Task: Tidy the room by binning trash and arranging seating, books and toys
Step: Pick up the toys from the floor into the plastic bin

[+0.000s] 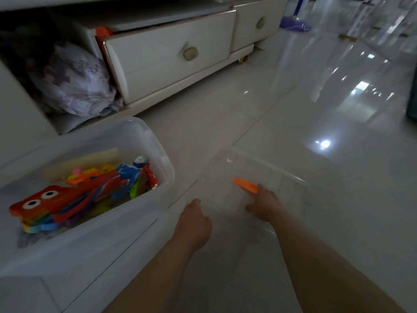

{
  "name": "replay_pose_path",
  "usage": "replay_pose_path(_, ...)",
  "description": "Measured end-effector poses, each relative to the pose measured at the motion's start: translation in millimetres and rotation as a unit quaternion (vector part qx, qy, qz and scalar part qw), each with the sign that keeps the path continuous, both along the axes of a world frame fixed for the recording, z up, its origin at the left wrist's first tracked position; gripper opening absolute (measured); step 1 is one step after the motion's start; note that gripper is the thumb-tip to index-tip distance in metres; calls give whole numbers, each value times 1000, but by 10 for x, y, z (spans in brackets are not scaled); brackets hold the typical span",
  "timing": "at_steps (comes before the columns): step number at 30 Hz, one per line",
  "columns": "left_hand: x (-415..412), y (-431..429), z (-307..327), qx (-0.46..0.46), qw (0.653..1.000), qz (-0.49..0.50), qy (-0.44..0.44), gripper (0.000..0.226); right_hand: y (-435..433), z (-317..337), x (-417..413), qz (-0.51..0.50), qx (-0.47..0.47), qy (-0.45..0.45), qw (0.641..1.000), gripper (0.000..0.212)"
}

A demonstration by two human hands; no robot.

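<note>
A clear plastic box (282, 177) lies on the tiled floor in the middle, hard to make out against the tiles. An orange clip (244, 184) sits on it. My right hand (264, 206) grips the box beside the clip, fingertips touching the orange piece. My left hand (194, 222) has its fingers curled over the box's near left edge. To the left stands a translucent white toy bin (158, 141), which holds a red toy with big eyes (45, 199) and several colourful plastic pieces (126, 177).
A white cabinet runs along the back, with a drawer (171, 53) slightly ajar. Its open compartment holds a crumpled patterned bag (76, 84). A purple mop head (293, 24) lies at the far right on the glossy floor (316, 109).
</note>
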State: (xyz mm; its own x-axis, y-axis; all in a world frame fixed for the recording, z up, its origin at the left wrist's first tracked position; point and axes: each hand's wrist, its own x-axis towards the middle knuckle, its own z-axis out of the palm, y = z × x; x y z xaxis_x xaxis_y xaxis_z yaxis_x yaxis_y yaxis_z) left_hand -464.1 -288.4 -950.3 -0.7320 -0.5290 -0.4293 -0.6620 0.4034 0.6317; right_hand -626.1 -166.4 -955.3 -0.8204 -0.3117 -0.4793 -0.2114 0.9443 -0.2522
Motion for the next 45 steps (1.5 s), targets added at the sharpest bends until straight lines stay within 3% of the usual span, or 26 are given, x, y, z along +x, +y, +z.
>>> replay_pose_path(4, -54, 25, -93, 84, 993, 75, -18, 62, 29, -58, 112, 8, 38, -58, 998, 117)
replay_pose_path(8, -69, 43, -116, 94, 990, 96, -47, 62, 51, -57, 106, 14, 23, 23, 999, 127)
replay_pose_path(16, 90, -30, -99, 97, 990, 99, -37, 57, -59, -123, 143, 99, 99, 1, 990, 153)
replay_pose_path(22, 105, -92, -68, 126, 981, 144, -22, 60, 17, -56, 377, 150, 132, 1, 980, 149)
replay_pose_path(27, 98, -48, 33, 164, 969, 182, 23, 55, 260, 163, 509, 153, 102, 19, 983, 142)
replay_pose_path(31, 45, -5, 164, 255, 939, 212, 92, 41, 352, 473, 523, 151, 84, 43, 984, 140)
replay_pose_path(34, -31, 34, 472, 313, 904, 232, 176, 18, 376, 825, 499, 146, 72, 73, 984, 140)
replay_pose_path(36, -77, 26, 710, 332, 885, 232, 231, 17, 344, 1104, 482, 148, 57, 91, 983, 139)
replay_pose_path(42, 150, -237, 1390, 333, 841, 270, 329, 4, -8, 1938, 599, 198, 25, 156, 967, 136)
replay_pose_path(45, 459, -581, 1677, 253, 841, 313, 361, 14, -399, 2207, 804, 258, 5, 165, 952, 136)
